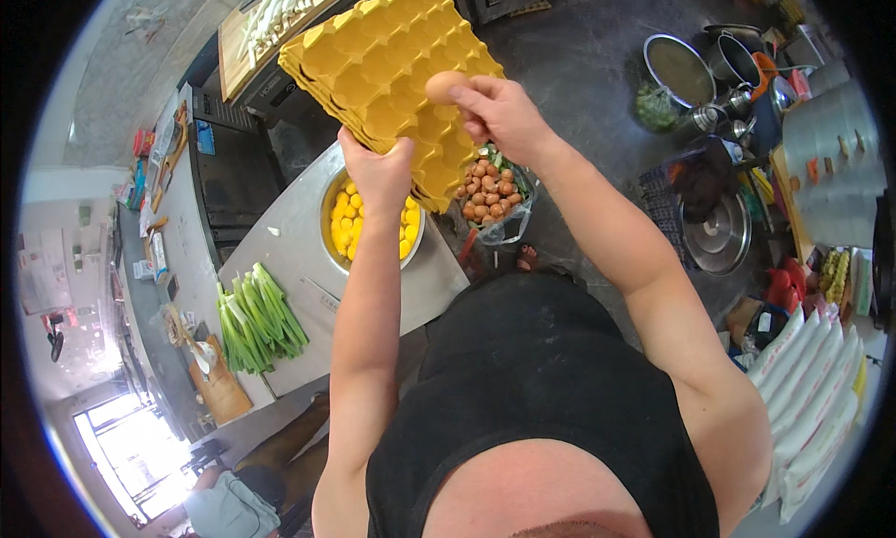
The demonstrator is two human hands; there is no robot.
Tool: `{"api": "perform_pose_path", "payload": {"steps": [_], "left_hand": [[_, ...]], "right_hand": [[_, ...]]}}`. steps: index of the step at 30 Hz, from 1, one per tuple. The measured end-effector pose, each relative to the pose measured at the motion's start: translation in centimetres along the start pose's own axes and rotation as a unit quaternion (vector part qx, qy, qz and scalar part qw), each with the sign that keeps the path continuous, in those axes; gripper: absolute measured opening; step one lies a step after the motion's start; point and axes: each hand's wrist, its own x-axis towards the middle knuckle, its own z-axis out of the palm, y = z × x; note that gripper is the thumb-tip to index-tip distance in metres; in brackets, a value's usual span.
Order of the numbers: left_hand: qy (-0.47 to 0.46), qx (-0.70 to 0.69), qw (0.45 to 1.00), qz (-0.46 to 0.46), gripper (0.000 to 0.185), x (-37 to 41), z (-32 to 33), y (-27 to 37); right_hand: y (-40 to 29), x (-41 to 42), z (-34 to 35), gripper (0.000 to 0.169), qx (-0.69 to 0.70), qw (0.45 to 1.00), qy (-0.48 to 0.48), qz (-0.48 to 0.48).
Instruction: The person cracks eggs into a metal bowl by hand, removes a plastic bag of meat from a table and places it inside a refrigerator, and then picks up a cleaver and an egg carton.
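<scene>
My left hand (378,170) grips the near edge of a stack of yellow egg trays (378,55), held tilted over the table. The tray cups that show hold no eggs. In my right hand (507,114) is a brown egg (446,88), pinched between thumb and fingers in front of the top tray. Below my left forearm stands a round metal bowl (325,223) with many yellow egg yolks (343,219); the forearm and trays hide part of it. A clear plastic bag of brown eggshells (488,191) and green scraps sits low beside the table, under my right hand.
Green onions (259,321) lie on the metal table (287,258). More stalks (280,13) rest on a wooden board at the top. Pots (679,69) and a metal lid (715,233) are at the right, above stacked white sacks (805,398). Another person (231,506) is at lower left.
</scene>
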Motion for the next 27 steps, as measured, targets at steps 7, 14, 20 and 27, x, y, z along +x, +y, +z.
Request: {"api": "perform_pose_path", "payload": {"steps": [7, 14, 20, 27], "left_hand": [[0.054, -0.124, 0.991, -0.021, 0.055, 0.1, -3.5, -0.8], [0.13, -0.205, 0.97, -0.01, 0.054, -1.9, -9.5, 2.3], [0.235, -0.223, 0.946, -0.027, 0.053, -5.2, -17.5, 4.4], [0.34, -0.199, 0.918, -0.046, 0.053, -10.8, -26.5, 7.0]], "right_hand": [[-0.5, -3.0, -3.7, 0.021, 0.063, 0.997, 0.023, -0.038], [2.8, -2.5, -6.0, 0.018, -0.195, 0.961, 0.107, -0.162], [11.3, 0.4, -7.2, 0.044, -0.466, 0.883, 0.035, -0.038], [19.5, 3.6, -10.4, 0.045, -0.588, 0.8, -0.011, 0.12]]}}
